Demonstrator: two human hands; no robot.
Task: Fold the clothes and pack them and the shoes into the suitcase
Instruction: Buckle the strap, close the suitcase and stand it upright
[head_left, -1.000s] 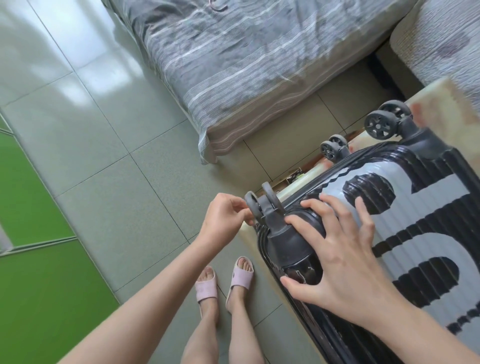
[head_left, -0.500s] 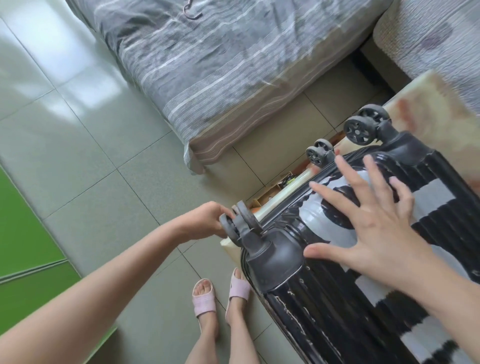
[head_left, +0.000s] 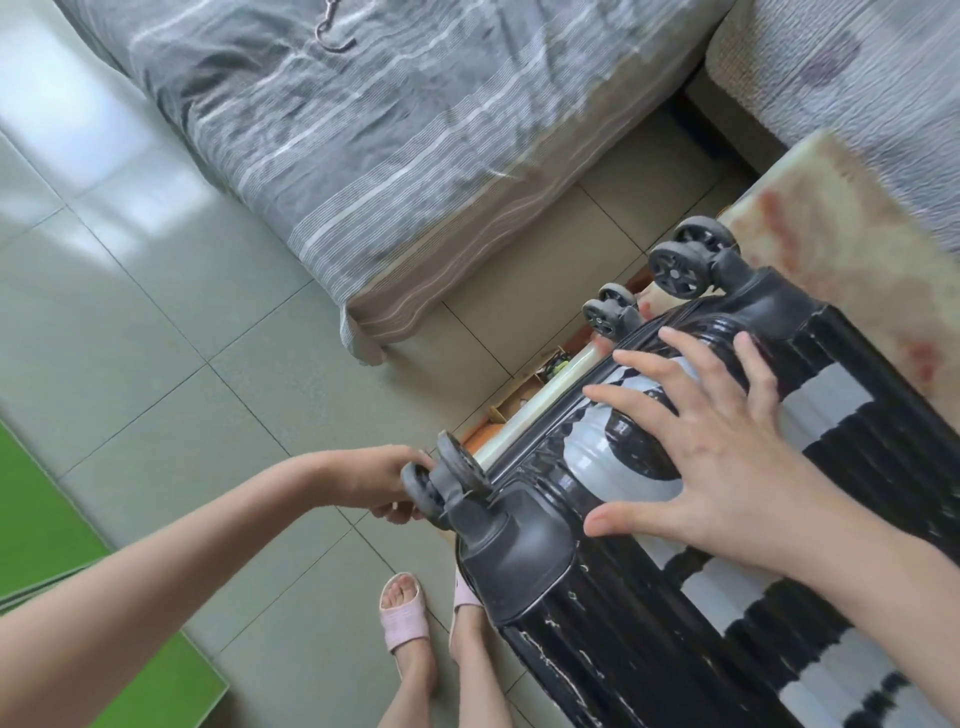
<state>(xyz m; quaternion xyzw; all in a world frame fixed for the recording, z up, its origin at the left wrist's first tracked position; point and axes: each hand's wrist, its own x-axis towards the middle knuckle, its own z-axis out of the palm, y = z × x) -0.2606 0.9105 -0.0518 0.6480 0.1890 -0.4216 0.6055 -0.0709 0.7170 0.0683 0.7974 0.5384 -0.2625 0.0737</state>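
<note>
A black hard-shell suitcase (head_left: 649, 649) with grey-white markings lies closed on its side at the right, wheels pointing toward the bed. My right hand (head_left: 711, 457) lies flat on its shell with fingers spread. My left hand (head_left: 387, 486) reaches in from the left and curls its fingers round the near wheel (head_left: 441, 483) at the suitcase's bottom end; the fingertips are partly hidden behind the wheel. No clothes or shoes for packing are in sight.
A bed with a grey striped cover (head_left: 395, 135) fills the top, a metal hook (head_left: 332, 31) lying on it. A cream patterned surface (head_left: 852, 249) sits beyond the suitcase. My feet in pink slippers (head_left: 402, 613) stand on the grey tiled floor (head_left: 156, 364). A green panel (head_left: 41, 519) borders the left.
My right hand slid from the near wheel housing further along the shell and spread flat. The left hand stayed at the near wheel. The view shifted toward the bed.
</note>
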